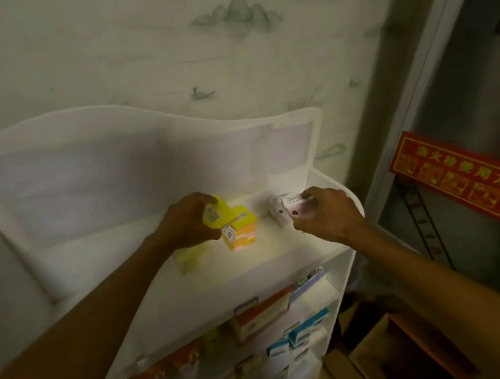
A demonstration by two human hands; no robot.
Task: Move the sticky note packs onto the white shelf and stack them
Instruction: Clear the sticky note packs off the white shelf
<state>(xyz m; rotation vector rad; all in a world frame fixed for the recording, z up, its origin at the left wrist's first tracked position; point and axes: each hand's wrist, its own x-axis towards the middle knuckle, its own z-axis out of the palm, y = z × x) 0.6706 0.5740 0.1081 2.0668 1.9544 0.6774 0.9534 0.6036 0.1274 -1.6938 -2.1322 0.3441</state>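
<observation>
My left hand [190,219] grips a yellow sticky note pack [217,214] just above a small stack of yellow, orange and pink packs [242,231] on the top of the white shelf [286,248]. My right hand [326,212] holds a white pack [296,206] with a small red mark, over or against other white packs [276,214] near the shelf's right end. A pale yellow-green pack [189,257] lies flat on the shelf under my left wrist.
The shelf has a tall curved white back panel [140,160] against a patterned wall. Lower tiers [263,333] hold several coloured boxes. A grey metal door with a red sign [468,182] stands to the right, with cardboard boxes [395,346] on the floor.
</observation>
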